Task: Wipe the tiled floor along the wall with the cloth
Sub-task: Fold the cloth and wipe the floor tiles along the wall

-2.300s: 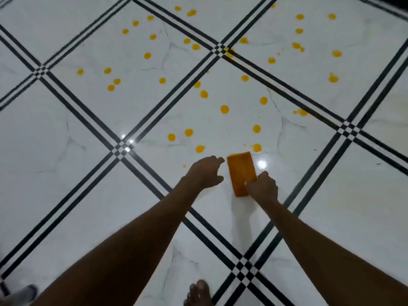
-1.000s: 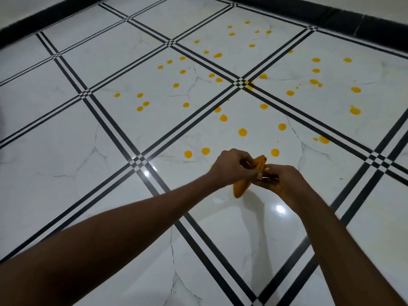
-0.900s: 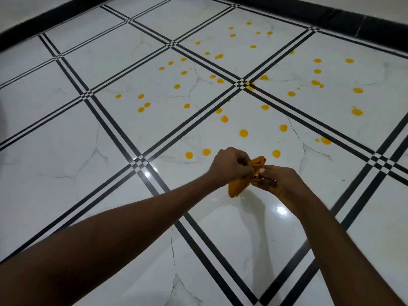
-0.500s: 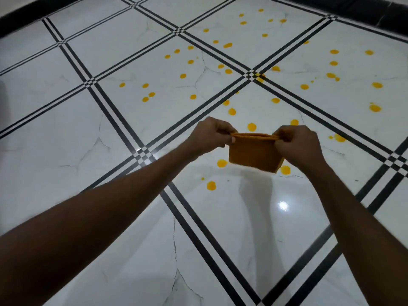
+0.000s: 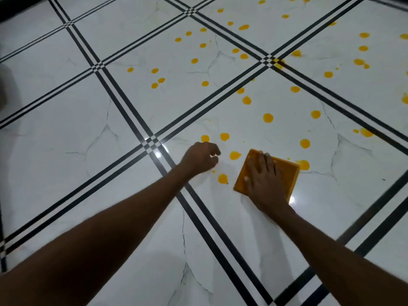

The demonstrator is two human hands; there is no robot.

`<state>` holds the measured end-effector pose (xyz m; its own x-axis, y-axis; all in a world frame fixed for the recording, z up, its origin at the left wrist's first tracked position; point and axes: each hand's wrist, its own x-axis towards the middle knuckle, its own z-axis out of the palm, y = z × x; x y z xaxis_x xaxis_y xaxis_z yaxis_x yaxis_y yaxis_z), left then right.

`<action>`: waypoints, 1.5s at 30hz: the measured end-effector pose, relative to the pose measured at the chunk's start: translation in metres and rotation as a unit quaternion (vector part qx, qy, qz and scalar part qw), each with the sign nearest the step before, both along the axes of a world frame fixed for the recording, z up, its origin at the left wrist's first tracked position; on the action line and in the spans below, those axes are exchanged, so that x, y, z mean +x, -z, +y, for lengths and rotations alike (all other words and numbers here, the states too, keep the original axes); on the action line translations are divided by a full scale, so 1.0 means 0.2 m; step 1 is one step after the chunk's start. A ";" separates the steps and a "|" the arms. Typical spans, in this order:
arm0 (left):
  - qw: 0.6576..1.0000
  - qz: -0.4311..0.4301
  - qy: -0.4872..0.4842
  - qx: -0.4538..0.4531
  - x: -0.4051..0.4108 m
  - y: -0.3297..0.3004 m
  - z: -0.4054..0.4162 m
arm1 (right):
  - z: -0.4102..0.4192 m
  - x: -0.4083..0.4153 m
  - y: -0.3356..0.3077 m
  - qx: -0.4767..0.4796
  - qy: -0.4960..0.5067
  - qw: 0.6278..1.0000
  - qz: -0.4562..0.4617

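Note:
A folded orange cloth [image 5: 287, 173] lies flat on the white tiled floor [image 5: 110, 184]. My right hand [image 5: 263, 180] presses on it with straight, spread fingers and covers most of its left half. My left hand [image 5: 199, 159] rests on the floor to the left of the cloth, fingers loosely curled, holding nothing. Several yellow spots [image 5: 268, 117] dot the tiles ahead; a few lie between my two hands, such as one yellow spot [image 5: 222, 178] beside the cloth's left edge.
Black triple-line tile borders [image 5: 132, 120] cross the floor diagonally. A dark skirting strip [image 5: 13, 7] runs along the far left edge at the wall. A bright light reflection [image 5: 157, 154] glints near my left hand.
Both hands held the cloth stretched in the air half a second ago. The cloth now lies on the floor under my right palm, and my left hand has let go of it.

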<state>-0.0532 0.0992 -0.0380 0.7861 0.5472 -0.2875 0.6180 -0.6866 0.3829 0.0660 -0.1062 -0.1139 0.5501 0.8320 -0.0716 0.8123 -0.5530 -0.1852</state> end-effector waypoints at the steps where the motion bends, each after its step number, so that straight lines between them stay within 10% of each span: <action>1: 1.000 0.016 -0.025 0.004 -0.03 0.01 0.06 | 0.04 0.04 0.04 -0.025 -0.020 1.000 0.000; 7: 0.983 0.160 -0.021 0.086 -0.27 0.15 0.25 | -0.05 -0.29 0.02 -0.018 0.169 0.985 0.017; 13: 0.988 0.127 -0.009 0.086 -0.40 0.23 0.30 | 0.37 -0.26 0.07 0.016 -0.117 0.993 0.018; 19: 0.989 0.119 -0.049 0.075 -0.45 0.27 0.37 | 0.27 -0.15 0.03 0.012 0.177 0.984 -0.010; 25: 0.993 0.096 -0.034 0.066 -0.48 0.28 0.41 | 0.51 -0.24 0.07 0.012 -0.180 0.984 -0.001; 31: 0.995 0.072 -0.016 0.071 -0.51 0.30 0.49 | 0.57 -0.14 0.07 0.032 0.190 0.981 -0.003; 36: 0.994 0.089 -0.031 0.057 -0.45 0.29 0.51 | 0.79 -0.34 0.08 0.017 -0.167 0.986 0.007; 45: 0.986 0.149 -0.059 0.041 -0.38 0.20 0.48 | 1.10 0.20 -0.10 -0.185 -0.154 0.969 0.050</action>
